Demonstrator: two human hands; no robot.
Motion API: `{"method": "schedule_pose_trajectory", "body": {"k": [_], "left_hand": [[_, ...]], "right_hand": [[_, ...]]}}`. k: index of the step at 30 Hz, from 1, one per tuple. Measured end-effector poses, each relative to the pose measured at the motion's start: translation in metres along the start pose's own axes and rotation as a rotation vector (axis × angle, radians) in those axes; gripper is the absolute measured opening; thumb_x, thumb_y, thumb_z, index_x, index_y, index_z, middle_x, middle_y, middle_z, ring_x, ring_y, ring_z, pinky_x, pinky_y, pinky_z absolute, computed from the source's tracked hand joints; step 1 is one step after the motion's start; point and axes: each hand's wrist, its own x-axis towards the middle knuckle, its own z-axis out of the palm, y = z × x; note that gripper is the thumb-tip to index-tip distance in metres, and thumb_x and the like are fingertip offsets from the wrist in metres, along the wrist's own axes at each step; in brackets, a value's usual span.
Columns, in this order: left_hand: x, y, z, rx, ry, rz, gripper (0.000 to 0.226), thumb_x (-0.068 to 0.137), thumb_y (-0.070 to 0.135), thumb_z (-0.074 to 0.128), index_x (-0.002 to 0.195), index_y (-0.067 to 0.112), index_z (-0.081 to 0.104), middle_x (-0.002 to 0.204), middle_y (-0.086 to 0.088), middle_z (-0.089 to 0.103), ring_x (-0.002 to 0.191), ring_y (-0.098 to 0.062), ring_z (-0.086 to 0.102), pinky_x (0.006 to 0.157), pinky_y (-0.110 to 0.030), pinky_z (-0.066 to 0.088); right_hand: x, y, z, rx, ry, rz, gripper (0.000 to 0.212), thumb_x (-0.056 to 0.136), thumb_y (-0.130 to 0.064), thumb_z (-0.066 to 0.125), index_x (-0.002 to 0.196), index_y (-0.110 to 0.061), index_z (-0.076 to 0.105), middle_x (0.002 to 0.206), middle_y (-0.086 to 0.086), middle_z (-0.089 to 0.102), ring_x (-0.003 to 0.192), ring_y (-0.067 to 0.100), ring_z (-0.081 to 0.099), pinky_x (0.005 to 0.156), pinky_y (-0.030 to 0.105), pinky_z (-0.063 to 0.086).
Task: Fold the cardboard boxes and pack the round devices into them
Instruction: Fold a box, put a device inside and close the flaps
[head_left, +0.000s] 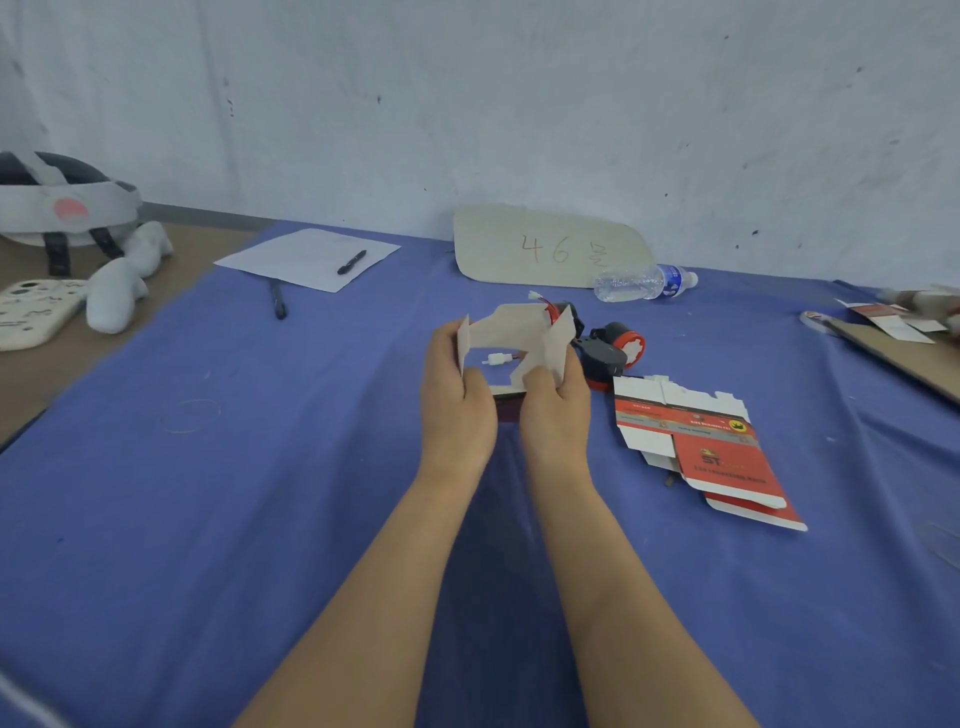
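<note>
Apparently left grip (457, 400) and right grip (556, 410) pinch box (514, 327).

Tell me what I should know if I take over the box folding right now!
Left hand: grips the left side of the box, held up over the blue cloth.
Right hand: grips the box's right side.
Round devices: black and red, on the cloth just behind the box, not packed.
Flat boxes: a small pile on the cloth to the right, unfolded.
Done: this box is opened up, but its flaps are loose.
Left: finish folding it, put a device in, then fold the flat ones.
</note>
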Motion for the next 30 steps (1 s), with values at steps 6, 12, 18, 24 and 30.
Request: {"method": "schedule_pose_trajectory", "body": {"k": [6, 12, 18, 24, 30], "left_hand": [[0.0, 0.009, -0.002, -0.174, -0.019, -0.054, 0.017, 0.101, 0.024, 0.039, 0.105, 0.036, 0.049, 0.102, 0.021, 0.055, 0.087, 0.014, 0.054, 0.067, -0.003, 0.041], [0.008, 0.007, -0.009, -0.284, 0.0, -0.142, 0.047, 0.101, 0.051, 0.026, 0.132, 0.025, 0.049, 0.132, 0.004, 0.054, 0.115, -0.005, 0.053, 0.078, -0.009, 0.043], [-0.002, 0.004, 0.0, 0.005, -0.09, 0.045, 0.03, 0.101, 0.018, 0.038, 0.13, 0.028, 0.041, 0.125, 0.017, 0.04, 0.12, -0.002, 0.04, 0.091, -0.008, 0.035], [0.001, -0.008, -0.001, 0.088, -0.089, 0.054, 0.055, 0.088, -0.011, 0.032, 0.135, 0.017, 0.041, 0.129, 0.011, 0.041, 0.117, -0.002, 0.04, 0.094, -0.002, 0.032], [0.005, -0.005, -0.01, -0.004, -0.027, -0.028, 0.052, 0.088, -0.011, 0.028, 0.119, 0.025, 0.049, 0.127, 0.01, 0.05, 0.116, -0.003, 0.044, 0.089, -0.004, 0.036]], "right_hand": [[-0.001, 0.0, -0.004, -0.114, -0.149, -0.223, 0.065, 0.095, 0.004, 0.033, 0.132, -0.048, 0.038, 0.125, -0.032, 0.047, 0.119, -0.01, 0.046, 0.092, 0.006, 0.038], [0.001, -0.004, -0.006, -0.029, -0.332, -0.13, 0.026, 0.1, -0.047, 0.034, 0.122, -0.056, 0.046, 0.13, -0.028, 0.051, 0.124, -0.006, 0.046, 0.103, 0.014, 0.038], [0.004, 0.0, -0.01, -0.006, -0.191, -0.062, 0.049, 0.093, 0.002, 0.036, 0.129, -0.029, 0.05, 0.134, -0.002, 0.055, 0.119, 0.013, 0.055, 0.1, 0.041, 0.048], [0.005, 0.0, -0.014, 0.031, -0.146, -0.096, 0.045, 0.086, 0.01, 0.04, 0.092, -0.03, 0.06, 0.098, -0.004, 0.065, 0.091, 0.012, 0.058, 0.086, 0.043, 0.049], [0.003, -0.004, -0.018, 0.11, -0.449, -0.032, 0.033, 0.092, -0.011, 0.05, 0.087, -0.036, 0.071, 0.127, -0.014, 0.053, 0.126, -0.002, 0.044, 0.104, 0.028, 0.037]]}}
